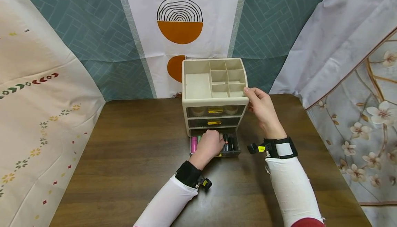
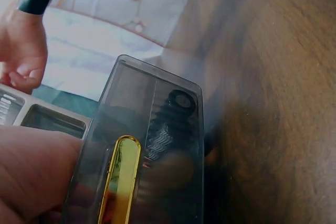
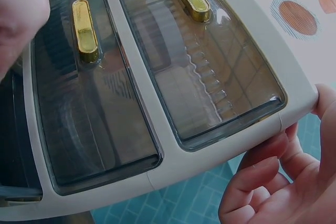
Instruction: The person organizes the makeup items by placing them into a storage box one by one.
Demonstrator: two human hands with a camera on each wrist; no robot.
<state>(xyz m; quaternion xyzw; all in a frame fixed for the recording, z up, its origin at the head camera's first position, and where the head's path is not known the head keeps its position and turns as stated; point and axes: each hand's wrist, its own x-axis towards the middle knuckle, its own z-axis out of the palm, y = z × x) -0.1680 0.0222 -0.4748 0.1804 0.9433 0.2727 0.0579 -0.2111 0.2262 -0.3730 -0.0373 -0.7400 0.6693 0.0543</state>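
A cream desktop drawer organizer [image 1: 214, 101] stands at the back of the table, with its bottom drawer [image 1: 233, 153] pulled out. My left hand [image 1: 210, 145] reaches down into that drawer; its fingertips are hidden among the contents. To its left shows a pink cylinder [image 1: 194, 144], to its right several dark tubes [image 1: 226, 142]. In the left wrist view, the drawer's smoky front has a gold handle [image 2: 121, 179]. My right hand [image 1: 264, 111] holds the organizer's right side near the top front corner, thumb on the rim and fingers curled against the side.
Two upper drawers with gold handles [image 1: 215, 110] are closed. The organizer's top has a large compartment [image 1: 197, 86] and several small ones. Brown wooden table [image 1: 133, 158] surrounds it. Patterned curtains [image 1: 102, 23] hang behind and at both sides.
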